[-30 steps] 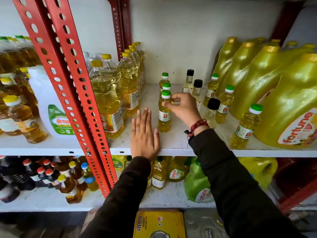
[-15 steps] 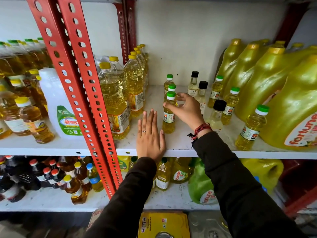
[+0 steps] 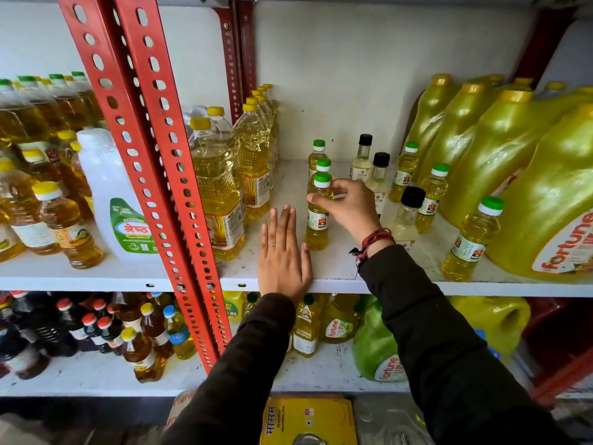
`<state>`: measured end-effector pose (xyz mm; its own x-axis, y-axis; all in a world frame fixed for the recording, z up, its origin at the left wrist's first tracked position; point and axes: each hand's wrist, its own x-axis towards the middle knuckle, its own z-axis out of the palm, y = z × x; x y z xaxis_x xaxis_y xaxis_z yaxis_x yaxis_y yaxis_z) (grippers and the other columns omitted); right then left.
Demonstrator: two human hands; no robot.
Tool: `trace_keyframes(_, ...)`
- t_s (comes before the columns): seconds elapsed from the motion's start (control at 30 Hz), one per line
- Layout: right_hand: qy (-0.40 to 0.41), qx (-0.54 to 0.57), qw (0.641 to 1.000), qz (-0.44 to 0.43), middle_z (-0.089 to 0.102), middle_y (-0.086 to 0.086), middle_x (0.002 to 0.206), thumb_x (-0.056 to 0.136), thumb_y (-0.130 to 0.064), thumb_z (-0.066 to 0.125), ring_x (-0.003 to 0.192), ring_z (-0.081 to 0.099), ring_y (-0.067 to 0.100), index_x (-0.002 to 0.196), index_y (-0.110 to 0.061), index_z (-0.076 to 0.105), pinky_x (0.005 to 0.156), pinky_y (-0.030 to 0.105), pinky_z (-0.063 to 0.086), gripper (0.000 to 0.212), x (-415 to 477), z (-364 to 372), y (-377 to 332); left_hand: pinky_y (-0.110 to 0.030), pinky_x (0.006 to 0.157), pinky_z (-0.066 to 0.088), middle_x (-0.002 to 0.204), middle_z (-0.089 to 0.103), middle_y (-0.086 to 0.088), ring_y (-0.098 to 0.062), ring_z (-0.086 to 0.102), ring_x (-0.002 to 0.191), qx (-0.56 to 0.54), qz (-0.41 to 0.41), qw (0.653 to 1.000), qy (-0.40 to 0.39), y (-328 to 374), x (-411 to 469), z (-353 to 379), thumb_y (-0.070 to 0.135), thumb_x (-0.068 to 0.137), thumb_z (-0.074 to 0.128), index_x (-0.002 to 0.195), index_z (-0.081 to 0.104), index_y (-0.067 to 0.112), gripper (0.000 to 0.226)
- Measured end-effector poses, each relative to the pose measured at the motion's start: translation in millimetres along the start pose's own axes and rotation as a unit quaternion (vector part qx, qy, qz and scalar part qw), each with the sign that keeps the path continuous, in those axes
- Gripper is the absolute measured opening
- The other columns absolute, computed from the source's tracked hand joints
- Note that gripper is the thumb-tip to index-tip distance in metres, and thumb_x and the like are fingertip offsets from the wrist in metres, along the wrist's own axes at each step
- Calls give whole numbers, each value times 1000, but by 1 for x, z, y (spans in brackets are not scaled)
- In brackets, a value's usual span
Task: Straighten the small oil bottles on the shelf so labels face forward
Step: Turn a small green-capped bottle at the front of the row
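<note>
Right hand [image 3: 348, 205] pinching the shoulder of the front small green-capped yellow oil bottle [image 3: 317, 216] on the white shelf [image 3: 401, 284]; left hand [image 3: 284, 255] flat, open alongside; twist upright, gently, until its label squares forward

The left hand [image 3: 284, 258] lies flat, palm down, fingers [image 3: 282, 220] straight and close together pointing away, a ring on one finger. Its dark-sleeved forearm rises from the lower middle. The right hand [image 3: 348, 205] reaches forward and leftward, wrist bent, fingertips [image 3: 313, 198] and thumb curled in a pinching grip. Red threads circle the right wrist above a dark sleeve.
</note>
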<state>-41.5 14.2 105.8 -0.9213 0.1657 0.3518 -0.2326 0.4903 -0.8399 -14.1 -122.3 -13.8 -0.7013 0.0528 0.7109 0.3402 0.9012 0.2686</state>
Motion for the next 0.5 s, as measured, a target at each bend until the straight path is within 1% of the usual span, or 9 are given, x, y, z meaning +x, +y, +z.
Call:
trace_keyframes(0.1,23,-5,1000,-9,72,-3,97,73,-36,86,91,67,14,105,-16,76,80,23,50,39,-2,4,1,-35,131,-10,174,18,-11,-27,7,163,-1,-2,1000,0,0,-1,-1,34,104,27,165,23,4,68)
trace_keyframes(0.13,30,-3,999,-13,71,-4,96,73,-35,86,90,67,13,105,-15,76,81,21,50,39,-4,5,1,-35,131,-10,174,18,-11,-27,7,163,-1,-2,1000,-1,0,-1,-1,34,104,27,165,23,4,68)
trace_keyframes(0.17,34,-2,999,-17,70,-5,94,73,-34,86,87,66,8,105,-14,76,77,14,48,39,-5,5,1,-35,131,-10,174,18,-11,-27,7,163,-1,-2,1000,-1,0,-1,-1,34,104,26,165,23,4,68)
trace_keyframes(0.23,31,1,999,-23,72,-3,92,74,-30,86,76,62,-4,104,-12,77,65,-2,40,37,-6,5,0,-34,131,-11,174,19,-11,-27,7,163,2,-3,1000,0,0,-1,-1,34,104,26,165,23,3,68)
trace_keyframes(0.27,31,4,999,-24,75,0,93,74,-29,87,74,60,-10,104,-11,77,61,-5,38,37,-6,5,1,-34,131,-11,174,19,-12,-27,7,163,2,-4,1000,0,0,0,-1,34,104,26,165,23,3,68)
trace_keyframes(0.3,32,5,999,-26,77,3,95,74,-29,87,73,58,-13,104,-11,77,60,-6,39,36,-6,4,1,-34,131,-12,174,19,-12,-27,7,163,1,-5,1000,-1,0,0,-1,34,104,26,165,23,4,68)
trace_keyframes(0.37,38,0,999,-31,78,5,96,74,-29,86,72,58,-13,103,-11,78,60,-5,40,36,-8,2,0,-34,131,-12,174,19,-11,-27,6,163,-1,-5,1000,-2,1,0,0,34,104,26,165,22,4,68)
trace_keyframes(0.47,38,-15,998,-38,77,3,95,75,-31,86,71,57,-13,104,-12,78,60,-4,41,36,-16,-1,-2,-34,131,-12,174,19,-11,-26,6,163,2,-4,1000,1,1,-1,-1,34,104,26,165,23,4,68)
trace_keyframes(0.5,38,-21,998,-41,77,2,94,75,-32,85,72,59,-11,104,-13,78,64,-1,44,36,-19,-3,-3,-34,131,-12,173,20,-11,-26,6,163,2,-3,1000,2,1,-1,-1,33,104,27,165,23,4,68)
